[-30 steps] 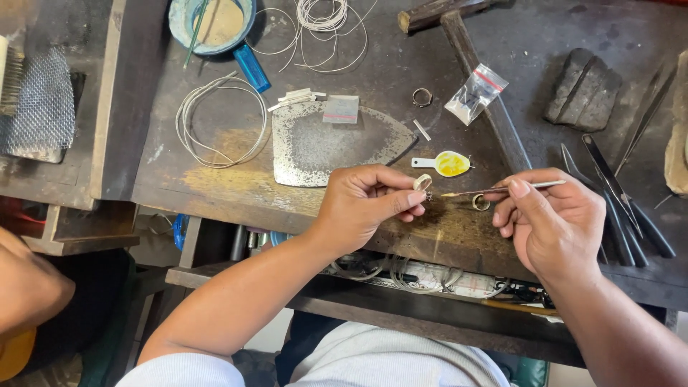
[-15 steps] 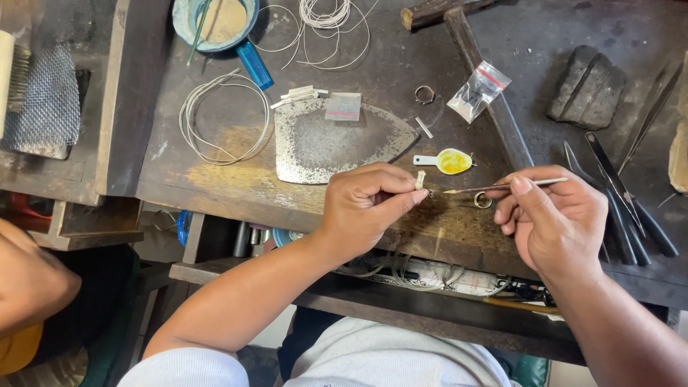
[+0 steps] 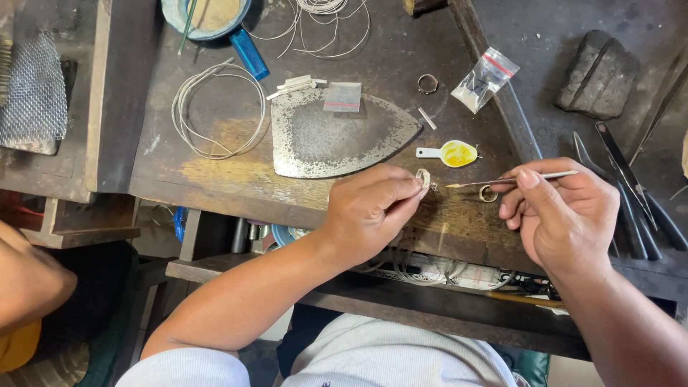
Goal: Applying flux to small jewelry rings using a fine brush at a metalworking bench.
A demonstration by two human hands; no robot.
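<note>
My left hand (image 3: 373, 208) pinches a small oval silver ring (image 3: 423, 177) between thumb and forefinger at the front of the dark wooden workbench (image 3: 215, 172). My right hand (image 3: 562, 211) grips a thin metal pick (image 3: 502, 180), its yellow-tipped point aimed at that ring. A second small ring (image 3: 488, 193) lies on the bench just under the pick, by my right fingers. A small white spoon with yellow paste (image 3: 451, 153) rests right behind the two hands.
An old flat iron plate (image 3: 337, 136) lies behind my left hand, with coiled wire (image 3: 215, 107), a blue lighter (image 3: 251, 54) and a bowl (image 3: 204, 14) further back. A plastic bag (image 3: 486, 79), a ring (image 3: 427, 84), pliers (image 3: 631, 186) sit right. Another person's arm (image 3: 25, 279) is at left.
The view has drifted slightly. My right hand has shifted a little right and the pick tip now points closer at the ring in my left fingers.
</note>
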